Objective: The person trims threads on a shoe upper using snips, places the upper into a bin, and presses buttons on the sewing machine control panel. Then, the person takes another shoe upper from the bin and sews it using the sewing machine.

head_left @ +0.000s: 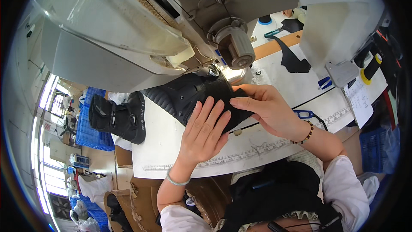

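Observation:
A black padded boot upper (174, 99) lies on the white table, its far part beneath the head of a sewing machine (223, 66). It has ribbed panels and a small eyelet. My left hand (199, 135) rests flat on its near side, fingers stretched out. With thumb and fingers, my right hand (270, 109) pinches the upper's right edge, close to the needle area. The needle itself is hard to make out behind the machine parts. At the table's left edge a finished-looking black boot (118, 118) with pale writing on its sole lies on its side.
A printed ruler scale (253, 148) runs along the white table's near edge. Blue thread snips (304, 114) lie right of my hand. Further right are a paper sheet (359, 101) and a black thread spool (371, 68). A black cut piece (294, 60) and teal cutter (274, 32) lie behind.

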`<action>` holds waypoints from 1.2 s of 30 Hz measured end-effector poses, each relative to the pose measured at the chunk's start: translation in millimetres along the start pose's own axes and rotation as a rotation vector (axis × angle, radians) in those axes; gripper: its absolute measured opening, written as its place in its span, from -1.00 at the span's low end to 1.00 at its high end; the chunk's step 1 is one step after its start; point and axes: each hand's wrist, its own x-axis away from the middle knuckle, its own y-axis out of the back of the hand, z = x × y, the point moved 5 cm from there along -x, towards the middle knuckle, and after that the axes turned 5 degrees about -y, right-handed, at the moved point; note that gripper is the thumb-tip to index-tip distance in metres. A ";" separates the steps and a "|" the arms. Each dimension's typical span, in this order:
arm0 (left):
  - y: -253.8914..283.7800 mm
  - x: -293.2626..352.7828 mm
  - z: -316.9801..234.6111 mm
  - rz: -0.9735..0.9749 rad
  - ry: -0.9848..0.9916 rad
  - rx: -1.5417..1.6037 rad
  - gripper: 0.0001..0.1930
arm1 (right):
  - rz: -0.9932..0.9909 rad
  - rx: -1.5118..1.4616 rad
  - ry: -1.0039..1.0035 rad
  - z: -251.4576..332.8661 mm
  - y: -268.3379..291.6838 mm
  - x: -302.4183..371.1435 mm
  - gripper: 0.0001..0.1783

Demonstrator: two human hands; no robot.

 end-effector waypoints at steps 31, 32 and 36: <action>5.3 0.3 -0.8 -0.250 -0.093 -0.174 -0.79 | 0.076 0.313 0.121 5.1 -0.3 -5.1 -0.67; 4.7 1.9 0.1 -0.248 -0.098 -0.168 -0.79 | 0.031 0.304 0.121 3.1 1.0 -4.3 -0.68; 4.2 6.0 3.1 -0.254 -0.105 -0.127 -0.78 | -0.062 0.277 0.251 1.9 -1.3 3.0 -0.67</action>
